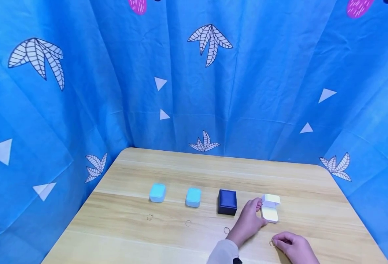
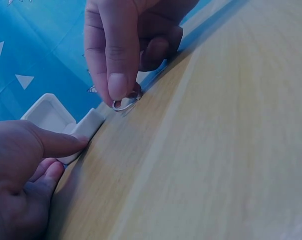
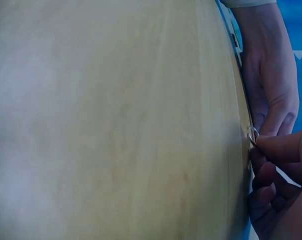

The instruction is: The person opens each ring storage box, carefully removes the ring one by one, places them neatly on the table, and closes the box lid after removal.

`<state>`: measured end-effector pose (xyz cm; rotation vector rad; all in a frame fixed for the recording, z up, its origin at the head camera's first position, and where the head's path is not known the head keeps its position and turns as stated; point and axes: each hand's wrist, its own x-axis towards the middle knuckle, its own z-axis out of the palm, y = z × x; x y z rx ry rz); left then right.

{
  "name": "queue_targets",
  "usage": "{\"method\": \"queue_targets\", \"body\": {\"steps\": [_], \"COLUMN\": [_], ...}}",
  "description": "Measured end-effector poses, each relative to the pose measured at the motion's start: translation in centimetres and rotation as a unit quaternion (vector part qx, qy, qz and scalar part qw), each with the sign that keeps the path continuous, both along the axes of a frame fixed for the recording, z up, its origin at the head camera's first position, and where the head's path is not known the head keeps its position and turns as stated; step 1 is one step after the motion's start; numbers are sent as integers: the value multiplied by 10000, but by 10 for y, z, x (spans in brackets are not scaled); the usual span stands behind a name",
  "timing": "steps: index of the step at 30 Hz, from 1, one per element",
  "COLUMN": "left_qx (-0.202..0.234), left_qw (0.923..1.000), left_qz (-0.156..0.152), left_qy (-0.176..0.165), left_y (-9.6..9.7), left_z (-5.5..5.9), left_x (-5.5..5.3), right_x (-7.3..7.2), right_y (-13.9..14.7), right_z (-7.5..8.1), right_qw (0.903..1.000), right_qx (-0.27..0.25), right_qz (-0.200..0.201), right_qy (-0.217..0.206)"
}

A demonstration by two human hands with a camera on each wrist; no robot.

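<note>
A small white ring box [image 1: 270, 215] stands with its lid up at the right of the table. My left hand [image 1: 248, 222] grips it from its left side, thumb along the front and fingers behind. Nearer to me, my right hand [image 1: 295, 247] pinches a ring [image 1: 272, 243] between thumb and forefinger, close over the wood. In the left wrist view the ring [image 2: 122, 108] hangs upright below the fingertips, its upper part hidden by them. The box's raised lid [image 2: 50, 114] shows its hollow white inside there.
Left of the white box stand a shut navy box [image 1: 228, 202] and two shut light-blue boxes, one [image 1: 193, 198] nearer it and one [image 1: 157, 193] farther left. Three more rings lie on the table [image 1: 121, 234] in front of these boxes. A blue curtain [image 1: 180, 95] hangs behind.
</note>
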<state>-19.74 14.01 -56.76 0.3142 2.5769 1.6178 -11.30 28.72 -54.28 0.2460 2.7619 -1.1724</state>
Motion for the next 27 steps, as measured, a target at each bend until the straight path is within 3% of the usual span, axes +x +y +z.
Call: {"method": "queue_targets", "body": {"steps": [9, 18, 27], "left_qx": [61, -49, 8], "left_qw": [10000, 10000, 9999], "left_qz": [-11, -8, 24], "left_qy": [-58, -20, -102], "left_y": [-1, -1, -2], "left_z": [3, 5, 4], "left_x": [1, 2, 3], "right_x": [-2, -2, -8], "right_y": [-3, -4, 2], "right_z": [2, 5, 17], "right_qw": [9987, 9981, 9973], "right_qx": [495, 586, 525], "right_qz": [45, 91, 33], "right_qy": [138, 137, 505]}}
